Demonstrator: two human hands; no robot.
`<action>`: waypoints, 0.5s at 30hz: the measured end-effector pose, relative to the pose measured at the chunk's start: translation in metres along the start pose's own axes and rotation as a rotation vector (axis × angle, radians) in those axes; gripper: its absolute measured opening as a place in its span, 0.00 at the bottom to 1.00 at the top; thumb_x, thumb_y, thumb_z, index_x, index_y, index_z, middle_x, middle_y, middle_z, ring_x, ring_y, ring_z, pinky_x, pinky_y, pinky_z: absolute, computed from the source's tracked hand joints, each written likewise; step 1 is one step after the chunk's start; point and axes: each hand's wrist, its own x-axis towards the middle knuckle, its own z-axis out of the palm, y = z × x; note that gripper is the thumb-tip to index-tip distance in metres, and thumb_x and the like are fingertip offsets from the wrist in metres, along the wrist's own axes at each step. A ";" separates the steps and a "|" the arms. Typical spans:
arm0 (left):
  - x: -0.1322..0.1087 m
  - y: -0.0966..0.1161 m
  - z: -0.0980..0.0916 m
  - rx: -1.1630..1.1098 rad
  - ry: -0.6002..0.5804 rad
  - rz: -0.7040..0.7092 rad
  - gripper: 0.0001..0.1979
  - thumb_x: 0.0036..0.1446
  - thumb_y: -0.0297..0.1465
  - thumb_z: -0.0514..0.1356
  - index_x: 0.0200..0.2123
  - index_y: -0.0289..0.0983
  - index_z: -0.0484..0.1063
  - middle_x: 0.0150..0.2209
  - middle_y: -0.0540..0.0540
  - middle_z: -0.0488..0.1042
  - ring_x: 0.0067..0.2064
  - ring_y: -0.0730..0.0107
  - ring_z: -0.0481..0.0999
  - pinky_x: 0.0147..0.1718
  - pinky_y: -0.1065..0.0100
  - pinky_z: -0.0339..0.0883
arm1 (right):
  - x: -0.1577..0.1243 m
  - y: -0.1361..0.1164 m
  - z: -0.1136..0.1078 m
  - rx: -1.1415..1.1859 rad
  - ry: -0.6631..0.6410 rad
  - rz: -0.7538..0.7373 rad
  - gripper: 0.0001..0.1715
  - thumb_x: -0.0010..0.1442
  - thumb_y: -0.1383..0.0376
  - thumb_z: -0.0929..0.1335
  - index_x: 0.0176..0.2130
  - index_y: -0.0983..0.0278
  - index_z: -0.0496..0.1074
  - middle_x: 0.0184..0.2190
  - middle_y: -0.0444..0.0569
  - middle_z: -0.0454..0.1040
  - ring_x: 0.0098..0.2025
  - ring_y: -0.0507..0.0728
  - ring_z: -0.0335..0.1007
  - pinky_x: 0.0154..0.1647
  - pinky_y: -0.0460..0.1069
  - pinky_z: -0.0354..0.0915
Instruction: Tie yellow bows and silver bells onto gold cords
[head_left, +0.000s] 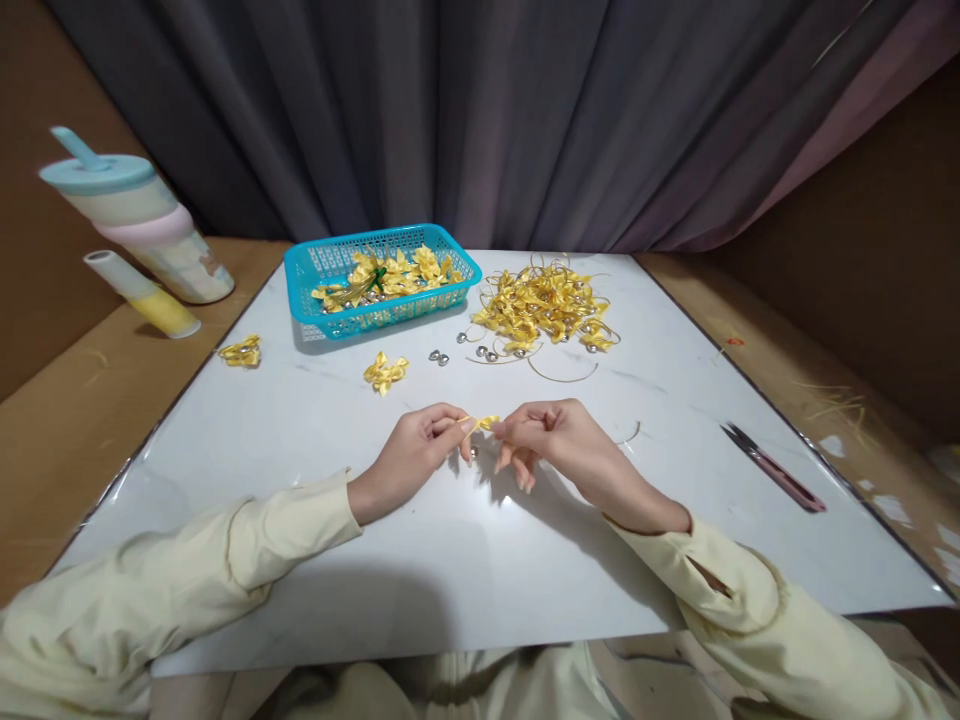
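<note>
Between my two hands, over the front middle of the white table, is a small yellow ribbon flower. My left hand pinches its left side between thumb and forefinger, and a small silver bell hangs just below those fingertips. My right hand pinches the flower's right side, its lower fingers curled beneath. A thin cord shows past my right hand; whether it joins the flower is hidden. Beyond my hands lie a loose yellow ribbon flower and a few silver bells.
A blue plastic basket holds yellow flowers and a green-tied cord bundle. Right of it is a heap of yellow flowers with cords. Thread snips lie at right. A tumbler and a thread spool stand at left.
</note>
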 end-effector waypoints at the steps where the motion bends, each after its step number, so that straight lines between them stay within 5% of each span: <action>1: 0.000 0.000 0.000 -0.006 -0.001 0.000 0.11 0.56 0.36 0.56 0.30 0.33 0.69 0.19 0.52 0.70 0.22 0.77 0.63 0.23 0.73 0.56 | -0.001 -0.001 0.000 -0.021 0.019 -0.010 0.15 0.53 0.60 0.67 0.21 0.68 0.69 0.17 0.46 0.72 0.15 0.48 0.63 0.18 0.43 0.60; 7: 0.000 0.000 0.000 0.007 -0.002 -0.008 0.12 0.56 0.37 0.56 0.29 0.34 0.69 0.19 0.51 0.69 0.22 0.75 0.63 0.23 0.72 0.55 | -0.003 0.001 0.002 -0.181 0.116 -0.083 0.24 0.55 0.53 0.66 0.18 0.67 0.67 0.11 0.44 0.66 0.12 0.47 0.59 0.14 0.43 0.56; 15: 0.000 0.001 0.000 0.020 -0.008 -0.006 0.11 0.56 0.36 0.55 0.29 0.33 0.69 0.20 0.51 0.69 0.22 0.76 0.63 0.24 0.72 0.55 | -0.005 0.003 0.005 -0.196 0.122 -0.066 0.19 0.56 0.62 0.65 0.17 0.66 0.66 0.11 0.44 0.67 0.11 0.47 0.59 0.12 0.41 0.56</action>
